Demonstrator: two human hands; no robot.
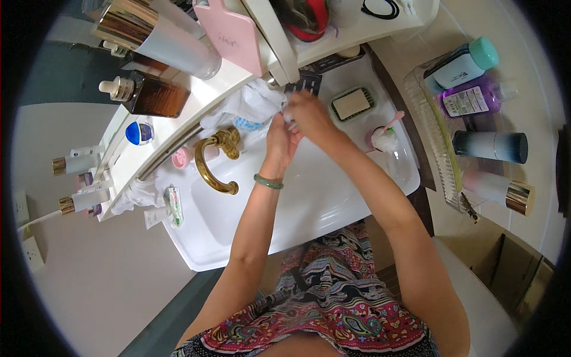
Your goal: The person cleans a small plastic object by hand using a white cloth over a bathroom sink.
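Above the far side of the white sink (pixel 309 187), my two hands meet at the right end of a bunched white towel (pixel 253 98) hanging from a metal rail. My right hand (pixel 310 116) is closed, knuckles up, its fingertips hidden. My left hand (pixel 282 141), with a green bangle (pixel 268 181) on its wrist, reaches up against it, fingers bent together. A small whitish bit shows between their fingers; whether it is the towel's edge I cannot tell. Left of my hands, a brass faucet (pixel 217 157) curves over the basin.
A soap bar (pixel 351 104) lies in its dish on the right rim, near a pink cup (pixel 380 141) holding a white puff. Several bottles stand in a rack (pixel 437 143) at right. Above left, a shelf (pixel 211 89) carries a brown dropper bottle (pixel 156 95) and a pink board (pixel 229 35).
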